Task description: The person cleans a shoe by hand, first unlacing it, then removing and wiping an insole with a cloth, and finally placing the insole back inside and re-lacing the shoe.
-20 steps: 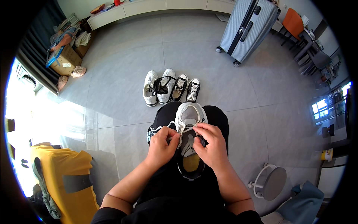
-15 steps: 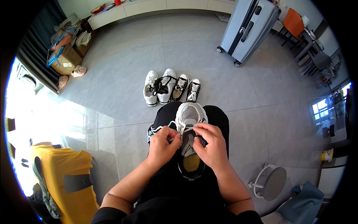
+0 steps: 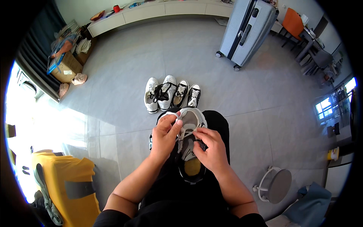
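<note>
A grey and white sneaker rests on my black-clad lap, its toe pointing away from me and its yellow insole showing near me. Pale shoelace crosses the upper part of the shoe. My left hand is closed beside the toe, thumb and fingers pinching a stretch of lace. At the eyelets on the other side, my right hand pinches lace between thumb and fingers. Part of the lace is hidden by my fingers.
White sneakers and black-and-white canvas shoes stand on the grey floor ahead. Beyond them is a silver suitcase. A round stool stands at the right, a yellow-draped item at the left, and a cardboard box far left.
My left hand has moved up and forward toward the toe, drawing lace with it. My right hand stays at the eyelets. The view has shifted slightly.
</note>
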Motion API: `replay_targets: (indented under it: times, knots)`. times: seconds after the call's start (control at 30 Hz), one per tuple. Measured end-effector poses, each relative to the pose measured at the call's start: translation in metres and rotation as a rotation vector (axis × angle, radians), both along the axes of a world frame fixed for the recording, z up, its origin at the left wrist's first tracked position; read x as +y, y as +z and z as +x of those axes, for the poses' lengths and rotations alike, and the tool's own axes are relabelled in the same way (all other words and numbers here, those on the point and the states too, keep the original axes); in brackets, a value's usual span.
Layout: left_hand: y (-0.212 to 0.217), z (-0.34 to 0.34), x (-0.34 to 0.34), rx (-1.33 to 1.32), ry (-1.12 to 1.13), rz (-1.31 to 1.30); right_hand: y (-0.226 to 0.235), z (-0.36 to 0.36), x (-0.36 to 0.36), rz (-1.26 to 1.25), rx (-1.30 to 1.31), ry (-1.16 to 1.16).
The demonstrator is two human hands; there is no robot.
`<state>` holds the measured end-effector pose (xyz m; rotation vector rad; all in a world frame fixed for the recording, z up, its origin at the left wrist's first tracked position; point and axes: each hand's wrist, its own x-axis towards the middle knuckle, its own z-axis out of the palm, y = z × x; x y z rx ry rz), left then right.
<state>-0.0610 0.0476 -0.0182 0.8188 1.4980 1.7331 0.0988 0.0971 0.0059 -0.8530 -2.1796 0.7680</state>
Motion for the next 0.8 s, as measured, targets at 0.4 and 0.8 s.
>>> replay_targets:
  times: [0.4, 0.8]
  knots:
    - [0.049, 0.024, 0.017, 0.851, -0.049, 0.235, -0.004, 0.001, 0.008, -0.793, 0.708, 0.061]
    - [0.046, 0.022, 0.008, 1.036, -0.165, 0.204, 0.009, 0.0, 0.016, -0.991, 0.675, 0.02]
